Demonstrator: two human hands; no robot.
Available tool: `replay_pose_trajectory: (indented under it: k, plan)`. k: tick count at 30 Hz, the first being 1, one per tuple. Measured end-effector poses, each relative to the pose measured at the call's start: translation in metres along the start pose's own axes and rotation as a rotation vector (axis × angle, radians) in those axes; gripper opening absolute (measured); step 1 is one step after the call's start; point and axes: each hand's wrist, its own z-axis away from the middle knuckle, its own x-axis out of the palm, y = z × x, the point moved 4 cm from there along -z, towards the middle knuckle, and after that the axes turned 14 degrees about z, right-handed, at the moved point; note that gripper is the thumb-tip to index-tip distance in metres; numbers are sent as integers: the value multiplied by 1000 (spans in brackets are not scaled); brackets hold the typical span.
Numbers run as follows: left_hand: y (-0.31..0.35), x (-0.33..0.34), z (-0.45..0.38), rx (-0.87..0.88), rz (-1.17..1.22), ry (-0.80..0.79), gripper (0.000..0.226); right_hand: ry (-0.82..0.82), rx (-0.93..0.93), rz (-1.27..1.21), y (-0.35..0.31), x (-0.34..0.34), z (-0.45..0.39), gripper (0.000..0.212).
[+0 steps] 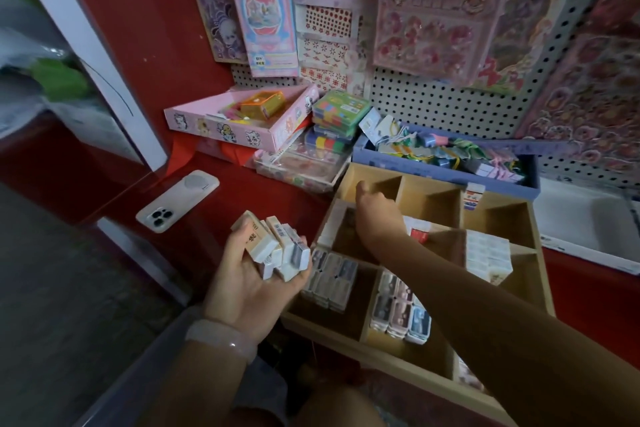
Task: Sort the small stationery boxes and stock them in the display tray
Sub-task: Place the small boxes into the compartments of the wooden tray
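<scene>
Left of the display tray (538, 263), the left hand (252, 274) grips a loose stack of stationery boxes (277, 246) in curled fingers, the right hand (375, 215) reaches into a rear compartment, grip hidden; tilting risks spillage.

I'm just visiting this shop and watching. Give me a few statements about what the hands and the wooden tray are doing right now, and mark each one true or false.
1. The left hand holds a bunch of small white boxes. True.
2. The right hand rests on the phone. False: it reaches over the wooden display tray; the phone lies apart on the red counter.
3. Every tray compartment is full. False: several back compartments look empty.
4. A single small box stands on the tray's back divider. True.
5. The left wrist is bare. False: it wears a pale bracelet.
</scene>
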Motion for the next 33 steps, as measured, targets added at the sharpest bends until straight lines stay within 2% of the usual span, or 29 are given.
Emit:
replay_pose_trajectory:
  k: [4,7,8,9,11,13,15,17,19,20,22,24,26,28,30,32,33]
  plan:
    - [-1,-1,0,-20,5,-24,36,-47,-48,30,2,-9,2,24]
    - [-5,3,3,-67,-23,-71,20,79,-79,-39,5,-37,8,26]
    - [-7,3,2,-76,-11,-91,30,99,-128,-147,3,-47,13,29]
    - [-10,3,1,-89,-10,-91,42,59,-217,-305,0,-56,18,31]
    - [-15,4,1,-91,-29,-86,45,-213,-433,-603,-11,-69,36,34]
    - [-23,10,2,-112,-55,-132,47,-431,-549,-631,-15,-75,53,45]
    - [-30,13,2,-135,-98,-170,39,-458,-603,-590,-12,-76,60,47]
    - [-36,14,3,-161,-138,-192,35,-488,-573,-651,-6,-76,62,47]
    - [-44,16,4,-194,-146,-226,51,-541,-537,-703,3,-77,65,46]
    - [-48,18,6,-200,-147,-237,49,-549,-531,-698,9,-78,67,45]
    - [-58,20,6,-211,-139,-228,32,-516,-540,-605,23,-83,71,42]
    - [-67,24,6,-233,-140,-206,39,-485,-542,-495,37,-85,74,41]
    - [-79,29,6,-275,-154,-229,47,-512,-505,-496,54,-85,77,38]
    - [-88,33,4,-316,-130,-256,73,-500,-460,-580,72,-86,78,31]
    - [-95,34,0,-309,-118,-218,72,-411,-341,-792,95,-86,74,21]
    - [-97,34,-9,-287,-95,-176,71,-210,-122,-1020,126,-84,60,19]
    - [-97,34,-13,-270,-86,-155,75,-81,-8,-996,144,-81,53,18]
